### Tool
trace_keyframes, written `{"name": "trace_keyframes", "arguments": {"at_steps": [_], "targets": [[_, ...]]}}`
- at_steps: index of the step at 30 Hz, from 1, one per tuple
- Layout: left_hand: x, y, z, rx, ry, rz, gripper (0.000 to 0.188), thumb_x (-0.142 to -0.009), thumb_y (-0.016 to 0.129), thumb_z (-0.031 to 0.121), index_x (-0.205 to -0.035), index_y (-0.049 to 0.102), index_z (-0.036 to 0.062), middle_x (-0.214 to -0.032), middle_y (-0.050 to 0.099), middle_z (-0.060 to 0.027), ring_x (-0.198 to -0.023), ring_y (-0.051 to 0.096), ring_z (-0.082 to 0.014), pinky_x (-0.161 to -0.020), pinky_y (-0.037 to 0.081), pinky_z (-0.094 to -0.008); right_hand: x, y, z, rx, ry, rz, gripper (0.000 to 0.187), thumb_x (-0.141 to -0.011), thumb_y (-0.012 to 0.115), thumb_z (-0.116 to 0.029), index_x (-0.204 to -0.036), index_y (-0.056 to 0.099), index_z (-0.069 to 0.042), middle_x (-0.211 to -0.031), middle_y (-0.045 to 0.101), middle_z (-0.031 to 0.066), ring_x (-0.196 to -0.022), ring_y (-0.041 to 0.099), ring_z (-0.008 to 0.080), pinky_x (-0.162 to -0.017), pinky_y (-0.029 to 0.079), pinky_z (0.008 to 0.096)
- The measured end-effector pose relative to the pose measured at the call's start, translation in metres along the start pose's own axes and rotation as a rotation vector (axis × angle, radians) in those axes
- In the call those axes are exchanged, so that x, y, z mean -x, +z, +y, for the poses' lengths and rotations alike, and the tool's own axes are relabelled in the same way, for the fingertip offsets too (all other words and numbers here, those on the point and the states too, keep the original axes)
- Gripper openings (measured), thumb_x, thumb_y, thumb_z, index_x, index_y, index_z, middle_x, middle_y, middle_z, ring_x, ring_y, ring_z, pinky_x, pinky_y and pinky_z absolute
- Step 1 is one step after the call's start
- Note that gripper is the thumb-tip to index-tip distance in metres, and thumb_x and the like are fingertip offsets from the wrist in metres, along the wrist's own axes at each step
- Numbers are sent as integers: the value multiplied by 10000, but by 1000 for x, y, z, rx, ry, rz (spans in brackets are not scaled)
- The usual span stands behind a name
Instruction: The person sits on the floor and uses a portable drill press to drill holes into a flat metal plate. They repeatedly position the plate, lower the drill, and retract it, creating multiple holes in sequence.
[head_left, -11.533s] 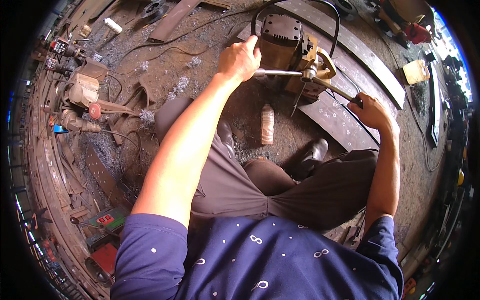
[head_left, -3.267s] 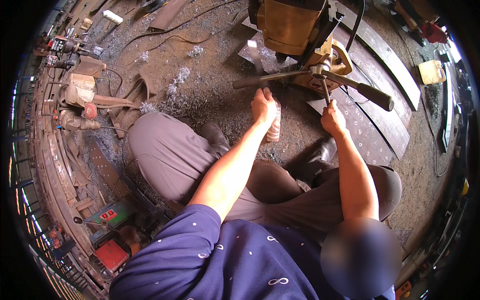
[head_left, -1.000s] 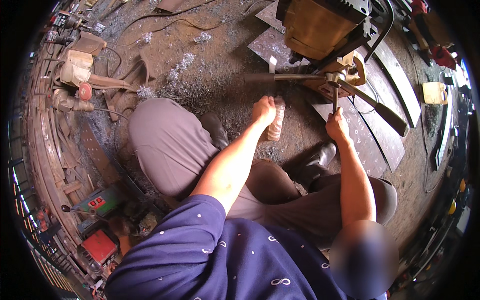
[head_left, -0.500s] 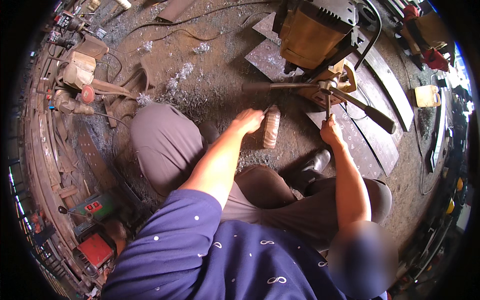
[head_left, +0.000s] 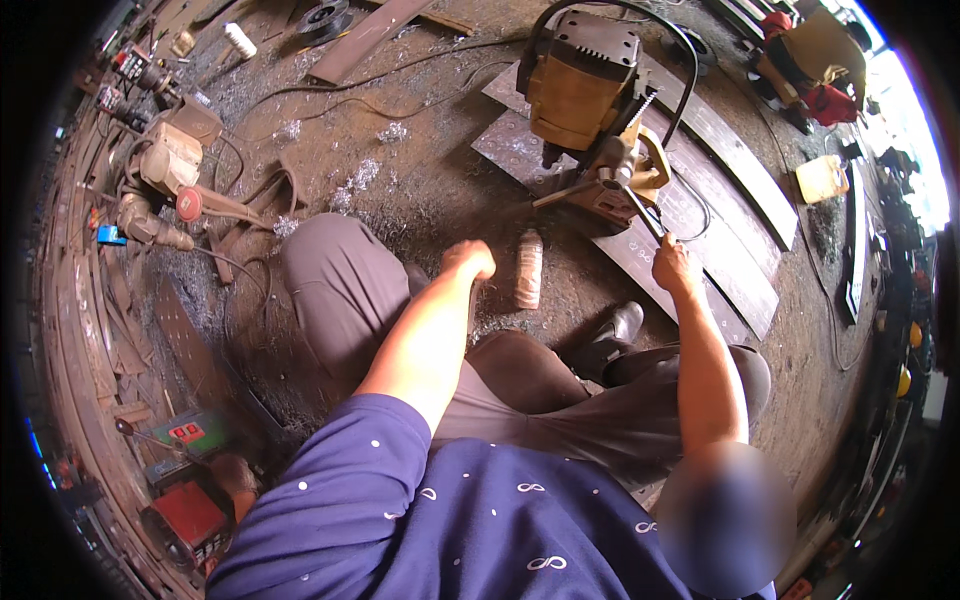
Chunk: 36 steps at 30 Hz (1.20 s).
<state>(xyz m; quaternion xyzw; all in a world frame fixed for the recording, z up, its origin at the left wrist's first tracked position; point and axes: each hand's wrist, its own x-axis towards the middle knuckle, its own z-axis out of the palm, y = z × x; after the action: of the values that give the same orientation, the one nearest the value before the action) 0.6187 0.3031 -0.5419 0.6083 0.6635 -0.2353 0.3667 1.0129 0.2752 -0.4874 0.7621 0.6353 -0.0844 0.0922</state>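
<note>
A yellow-and-black magnetic drill (head_left: 585,95) stands on flat steel plates (head_left: 715,262) ahead and to the right. My right hand (head_left: 676,264) is closed round the end of one of its feed handles (head_left: 648,212). My left hand (head_left: 468,260) makes a fist above the floor, left of an upright-looking plastic bottle (head_left: 528,275) with a wrapped or ribbed body, and apart from it. Whatever that fist may hold is hidden. The drill's tip behind its body is hard to make out.
Metal shavings (head_left: 358,180) litter the floor by my left knee. A second machine with a red button (head_left: 189,204) stands at the left. Cables (head_left: 400,72) run across the floor. A yellowish jerrycan (head_left: 822,180) stands at the right, near a long steel strip (head_left: 855,255).
The feed handles have turned, with my right hand still on one. My left hand has drawn back from the bottle toward me. The whole view has shifted slightly.
</note>
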Motion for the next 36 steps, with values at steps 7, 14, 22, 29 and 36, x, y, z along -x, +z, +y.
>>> {"name": "trace_keyframes", "arguments": {"at_steps": [7, 14, 22, 29, 36], "targets": [[37, -132, 50, 1323, 576, 615, 699, -1022, 503, 626, -1106, 706, -37, -861, 702, -157, -682, 697, -221, -612, 525, -382, 60, -3, -71, -4, 72, -33, 223, -994, 460, -159, -1152, 557, -35, -1034, 756, 236, -1028, 738, 391, -883, 521, 535], [86, -212, 94, 615, 883, 940, 773, -944, 482, 801, -1036, 721, 72, -726, 702, -66, -725, 731, -162, -674, 590, -330, 73, -15, -101, -167, 8, 29, 225, -994, 459, -162, -1150, 542, -24, -941, 750, 255, -884, 750, 428, -778, 583, 526], [86, -160, 112, 683, 980, 894, 554, -1009, 585, 557, -824, 730, 56, -627, 678, -56, -576, 680, -186, -574, 525, -347, 43, -35, 11, 62, -3, 169, 229, -989, 491, -124, -1194, 593, -122, -860, 743, 207, -812, 746, 419, -713, 577, 553], [103, -118, 122, 933, 914, 841, 375, -1002, 679, 400, -893, 729, 44, -714, 717, -106, -668, 706, -241, -630, 524, -380, 9, -64, 55, 92, 24, 212, 164, -946, 524, -67, -1095, 591, -76, -901, 738, 215, -907, 736, 418, -779, 561, 524], [78, -168, 109, 964, 732, 964, 443, -836, 815, 433, -954, 708, 20, -802, 725, -73, -782, 699, -211, -748, 552, -359, 78, -57, -11, -80, 31, 184, 164, -971, 508, -95, -1122, 560, -60, -872, 728, 237, -865, 738, 439, -737, 574, 552]]}}
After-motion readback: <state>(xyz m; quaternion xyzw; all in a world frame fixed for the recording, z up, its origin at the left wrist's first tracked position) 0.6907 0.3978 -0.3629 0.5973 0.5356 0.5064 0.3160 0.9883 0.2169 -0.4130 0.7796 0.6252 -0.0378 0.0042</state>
